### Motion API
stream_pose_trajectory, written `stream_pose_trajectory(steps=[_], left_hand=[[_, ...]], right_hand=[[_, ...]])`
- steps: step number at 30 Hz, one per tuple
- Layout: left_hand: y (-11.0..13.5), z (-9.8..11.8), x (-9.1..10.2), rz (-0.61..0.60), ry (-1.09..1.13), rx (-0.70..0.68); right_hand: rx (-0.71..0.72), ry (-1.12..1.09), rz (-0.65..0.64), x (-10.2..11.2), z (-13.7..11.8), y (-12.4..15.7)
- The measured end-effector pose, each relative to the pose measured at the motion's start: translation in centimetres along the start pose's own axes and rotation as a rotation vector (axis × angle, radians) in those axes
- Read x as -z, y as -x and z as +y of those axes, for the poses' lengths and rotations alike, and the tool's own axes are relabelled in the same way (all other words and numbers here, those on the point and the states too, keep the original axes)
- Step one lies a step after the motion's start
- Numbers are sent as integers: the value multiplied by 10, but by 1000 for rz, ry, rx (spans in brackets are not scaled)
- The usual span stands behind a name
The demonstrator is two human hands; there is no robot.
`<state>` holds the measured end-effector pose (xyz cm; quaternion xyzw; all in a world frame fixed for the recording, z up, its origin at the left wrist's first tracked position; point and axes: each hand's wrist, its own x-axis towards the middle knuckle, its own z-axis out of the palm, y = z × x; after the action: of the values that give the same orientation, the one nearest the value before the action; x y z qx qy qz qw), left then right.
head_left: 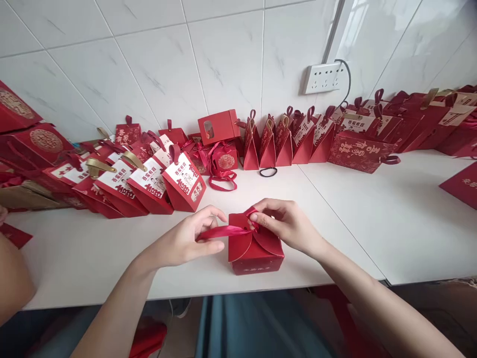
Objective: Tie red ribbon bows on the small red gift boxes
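Observation:
A small red gift box [257,258] with curved, overlapping top flaps stands on the white table near its front edge. A shiny red ribbon [230,231] comes out at the top of the box and stretches leftward. My left hand [190,236] has the ribbon's left end between curled fingers, with the thumb stretched out below it. On the box top, my right hand [281,221] pinches the ribbon between thumb and fingers, close to where the flaps meet. The fingers partly hide the ribbon at that spot.
Triangular red gift boxes [186,181] with ribbon loops crowd the left back, and more red boxes [363,149] line the wall at right. A black hair tie [268,172] lies behind the box. A power socket [324,78] is on the tiled wall. Another person's arm [13,273] shows at far left.

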<state>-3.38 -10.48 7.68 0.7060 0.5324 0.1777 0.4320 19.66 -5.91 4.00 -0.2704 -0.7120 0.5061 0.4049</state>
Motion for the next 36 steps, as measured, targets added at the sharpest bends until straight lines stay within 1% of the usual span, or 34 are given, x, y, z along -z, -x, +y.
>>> stream_pose_trajectory(steps=[2, 4, 8, 10, 14, 15, 19, 22, 24, 26, 28, 31, 33, 36], left_hand=[[2, 3, -3, 86, -123, -19], [3, 7, -6, 166, -235, -20], [6, 21, -8, 245, -420, -91], [8, 28, -7, 239, -512, -121], [7, 43, -1, 134, -602, -177], [6, 47, 0, 124, -625, -192], [-5, 60, 4, 162, -707, -262], [-14, 63, 4, 196, -635, -277], [-21, 59, 3, 222, -563, -261], [-28, 52, 2, 228, -466, -257], [-35, 42, 0, 215, -321, -268], [-49, 26, -9, 206, -136, -297], [-60, 18, -17, 260, -74, -314], [-82, 9, -28, 424, 29, -333]], right_hand=[[18, 78, 28, -3, 1, 0], [46, 161, 25, -4, 0, 1], [84, 255, 19, -7, 2, 1], [77, 234, 51, -11, 5, 1], [27, 178, 129, -20, 9, 1], [13, 171, 139, -21, 8, 1], [-18, 170, 92, -24, 6, 2], [5, 188, 42, -23, 4, 0], [30, 202, 30, -22, 3, -1], [52, 207, 14, -19, 2, -3], [65, 201, 0, -17, 2, -3], [76, 190, 5, -15, 5, -2], [82, 190, 43, -13, 11, -5], [102, 198, 125, -8, 23, -20]])
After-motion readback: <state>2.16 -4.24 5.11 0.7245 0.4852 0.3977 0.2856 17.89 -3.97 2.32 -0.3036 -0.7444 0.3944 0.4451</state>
